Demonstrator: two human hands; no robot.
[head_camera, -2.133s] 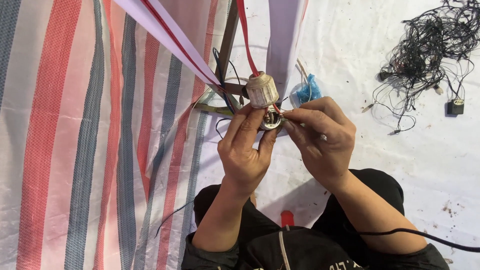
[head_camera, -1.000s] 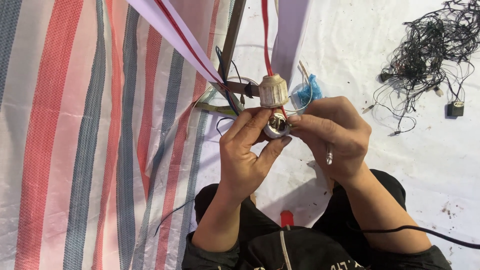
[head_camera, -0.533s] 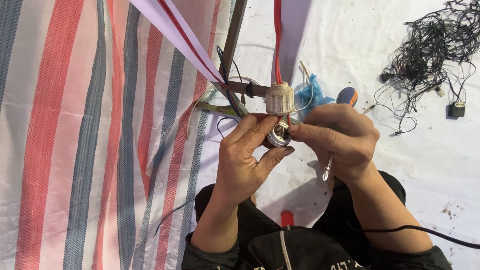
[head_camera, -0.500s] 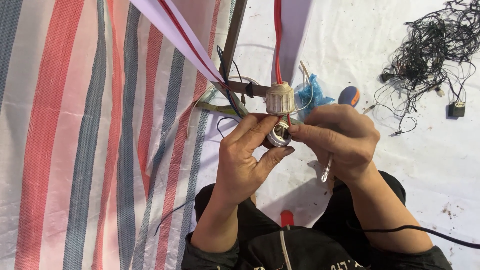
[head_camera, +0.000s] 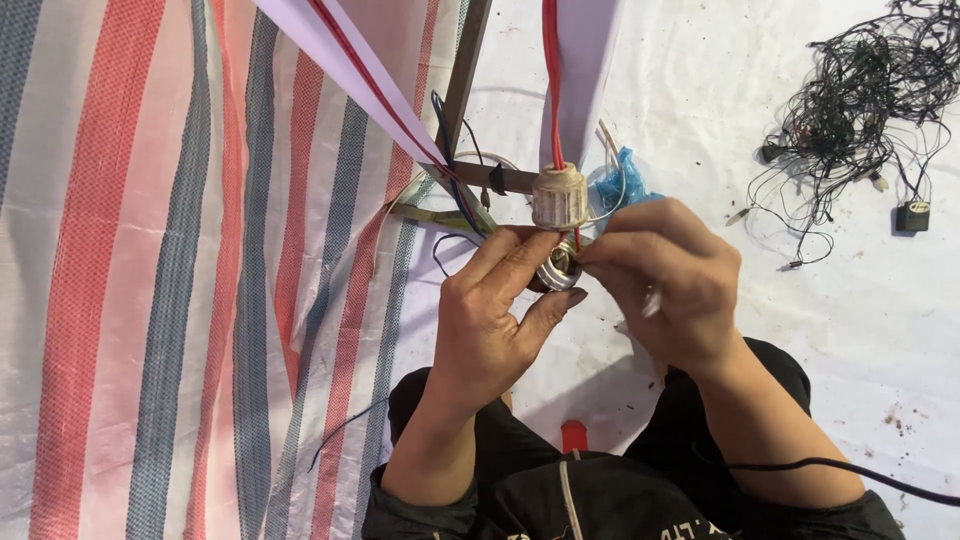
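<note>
Hands both pinching a small metal socket: left hand, right hand, below white cap on red wire.

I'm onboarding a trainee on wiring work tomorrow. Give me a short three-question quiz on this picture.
1. True or false: the red wire runs down into the top of the white ribbed cap.
2. Multiple choice: where does the tangle of black wires lie? A) on the striped tarp B) on the white sheet at upper right C) in the person's lap
3. Fill in: the left hand and right hand both pinch a small round ____ part just below the cap.

Key: 1 true; 2 B; 3 metal
</note>
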